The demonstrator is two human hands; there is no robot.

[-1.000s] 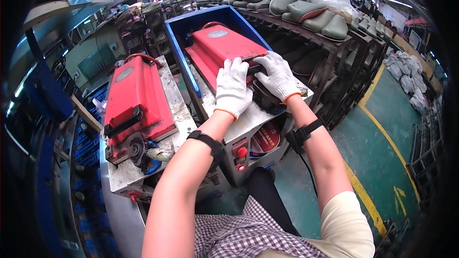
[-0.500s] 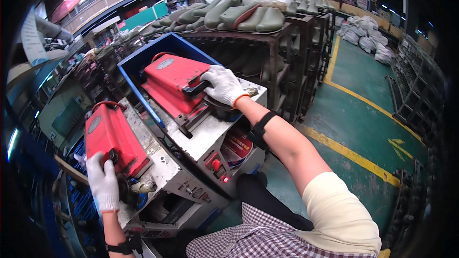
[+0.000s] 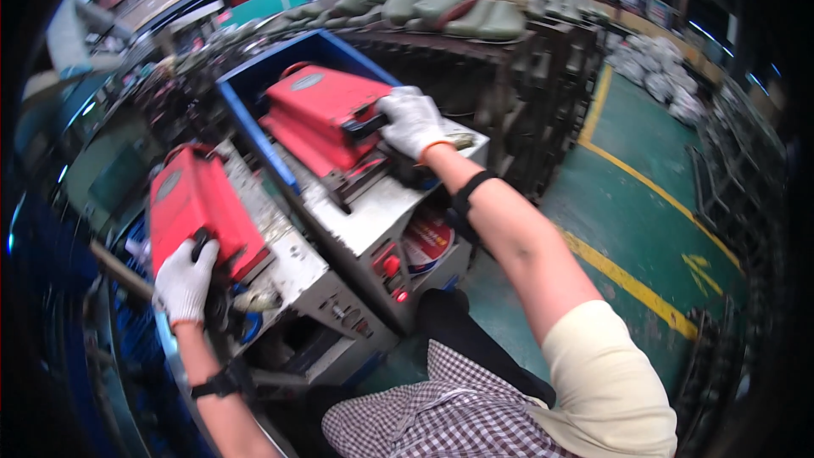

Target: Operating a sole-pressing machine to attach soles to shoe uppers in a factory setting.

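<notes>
Two red metal covers stand side by side on white-topped machines. On the left red cover (image 3: 182,212), my left hand (image 3: 184,284), in a white knit glove, closes around its black handle (image 3: 202,242). My right hand (image 3: 411,121), gloved the same way, grips the black handle (image 3: 363,125) at the near end of the right red cover (image 3: 326,106). Below each handle something dark and partly hidden sits at the machine's front. Whitish wrapped ends lie beside it, one (image 3: 257,298) near my left hand and another (image 3: 460,141) near my right.
A blue bin (image 3: 254,144) surrounds the right cover's back. Behind it, green boots (image 3: 487,17) lie on a dark metal rack (image 3: 509,102). Knobs (image 3: 346,312) and a red button (image 3: 391,265) sit on the machine fronts. Green floor with yellow lines (image 3: 627,276) runs along the right.
The view has shifted a little. My left hand sits slightly higher and closer against the left handle. My right hand stays on its handle, and both covers keep their places.
</notes>
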